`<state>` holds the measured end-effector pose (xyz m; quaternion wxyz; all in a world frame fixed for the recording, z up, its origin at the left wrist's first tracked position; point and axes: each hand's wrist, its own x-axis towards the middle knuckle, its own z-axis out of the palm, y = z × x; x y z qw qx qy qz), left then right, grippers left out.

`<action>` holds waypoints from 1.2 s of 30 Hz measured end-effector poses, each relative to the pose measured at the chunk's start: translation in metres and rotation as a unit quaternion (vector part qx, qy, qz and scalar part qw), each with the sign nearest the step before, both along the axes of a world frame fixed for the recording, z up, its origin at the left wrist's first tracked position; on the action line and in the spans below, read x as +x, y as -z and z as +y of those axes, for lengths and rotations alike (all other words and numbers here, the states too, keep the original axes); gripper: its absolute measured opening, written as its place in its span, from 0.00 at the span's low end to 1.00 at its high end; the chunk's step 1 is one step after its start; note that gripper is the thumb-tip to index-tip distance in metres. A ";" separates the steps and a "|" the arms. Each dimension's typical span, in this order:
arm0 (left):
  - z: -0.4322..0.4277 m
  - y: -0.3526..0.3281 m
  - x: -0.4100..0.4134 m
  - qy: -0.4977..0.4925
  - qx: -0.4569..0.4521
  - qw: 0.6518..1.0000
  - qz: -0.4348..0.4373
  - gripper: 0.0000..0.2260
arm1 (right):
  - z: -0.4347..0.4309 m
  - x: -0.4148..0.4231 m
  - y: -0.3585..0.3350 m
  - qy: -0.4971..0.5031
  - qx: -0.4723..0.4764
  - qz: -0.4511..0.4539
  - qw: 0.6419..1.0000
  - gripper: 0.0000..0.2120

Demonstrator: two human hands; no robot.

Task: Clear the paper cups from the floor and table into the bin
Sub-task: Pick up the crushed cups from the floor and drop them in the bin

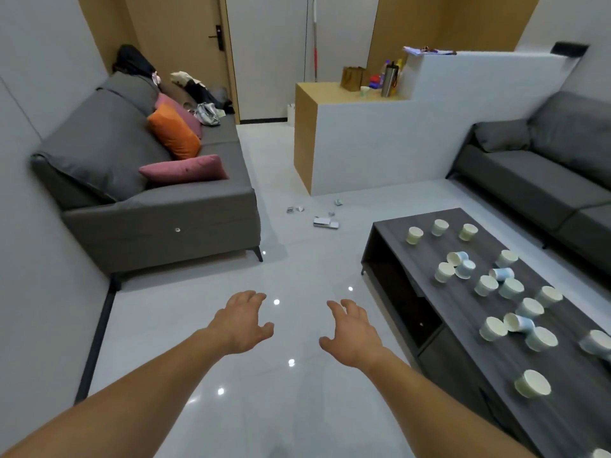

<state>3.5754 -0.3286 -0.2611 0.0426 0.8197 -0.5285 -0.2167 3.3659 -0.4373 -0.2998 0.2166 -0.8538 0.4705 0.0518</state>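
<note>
Both hands out front, left hand (243, 320) and right hand (352, 332), fingers spread and loosely bent, nothing in either, hovering over the floor (205, 325) just off the coffee table's (426, 254) long side. The paper cups (532, 383) crowd the tabletop, most upright, a few tipped over (519, 322).

Risks as I see them: they're packed close, so reaching for one could knock its neighbours rolling off the edge. They're light, and a hard squeeze would crush them. I also can't see a bin anywhere, so I may end up carrying an armful with nowhere to drop it.

Hard to read: the crumpled bits (295, 209) on the floor beyond the table's far end look like crushed cups, but I can't be sure. The flat white thing (325, 223) beside them I can't name. Cups at the table's near end (596, 345) are cut off by the frame.
</note>
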 end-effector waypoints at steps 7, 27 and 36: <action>-0.136 0.020 0.048 0.035 -0.003 0.999 0.025 0.33 | -0.125 0.047 0.002 0.005 -0.013 0.024 1.000 0.39; -0.555 0.025 0.209 0.090 0.003 0.996 0.001 0.33 | -0.513 0.204 0.003 0.032 -0.003 0.028 0.999 0.38; -0.729 0.023 0.242 0.046 0.012 0.999 0.012 0.33 | -0.712 0.245 0.001 -0.003 -0.002 0.033 0.999 0.39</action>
